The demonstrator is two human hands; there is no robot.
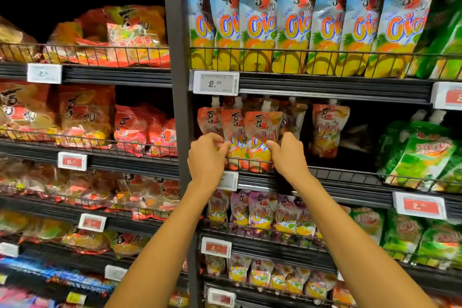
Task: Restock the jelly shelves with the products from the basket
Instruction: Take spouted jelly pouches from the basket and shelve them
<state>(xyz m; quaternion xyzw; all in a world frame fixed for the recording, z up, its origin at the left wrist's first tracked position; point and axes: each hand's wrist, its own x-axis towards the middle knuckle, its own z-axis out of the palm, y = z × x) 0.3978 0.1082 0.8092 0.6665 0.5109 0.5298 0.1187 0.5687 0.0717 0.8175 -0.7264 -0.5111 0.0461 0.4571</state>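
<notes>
Where wire-fronted shelf (325,172) runs, hands steady orange pouches (262,137).

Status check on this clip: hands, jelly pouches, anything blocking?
Left hand and right hand both pinching the front orange pouches on the second shelf. Pouches upright behind the wire rail. Gap to their right; nothing blocking. Basket not in view.

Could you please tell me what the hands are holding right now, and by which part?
Both hands, left and right, pinch the front orange jelly pouches by their lower side edges, on the second shelf.
</notes>
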